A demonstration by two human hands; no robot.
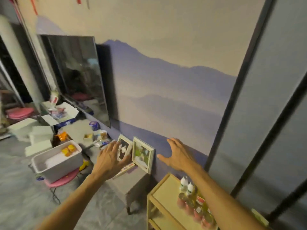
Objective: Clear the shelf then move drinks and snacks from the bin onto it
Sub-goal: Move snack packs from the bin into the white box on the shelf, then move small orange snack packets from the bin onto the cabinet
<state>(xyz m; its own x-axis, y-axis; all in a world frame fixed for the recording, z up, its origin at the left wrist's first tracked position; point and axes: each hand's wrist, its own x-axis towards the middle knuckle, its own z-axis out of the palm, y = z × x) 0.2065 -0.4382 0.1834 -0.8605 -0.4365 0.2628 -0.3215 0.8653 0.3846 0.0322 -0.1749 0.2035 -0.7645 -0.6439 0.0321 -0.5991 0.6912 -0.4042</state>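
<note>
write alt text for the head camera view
A person's left hand rests on the left frame of two photos leaning against a mural wall on a grey stand, while the right hand hovers open beside the right frame. At lower right, a wooden shelf holds bottles and cans; at left, a white bin sits on a pink stool.

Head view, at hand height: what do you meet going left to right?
white bin → left hand → picture frame with the green photo → right hand → grey wall panel
</note>
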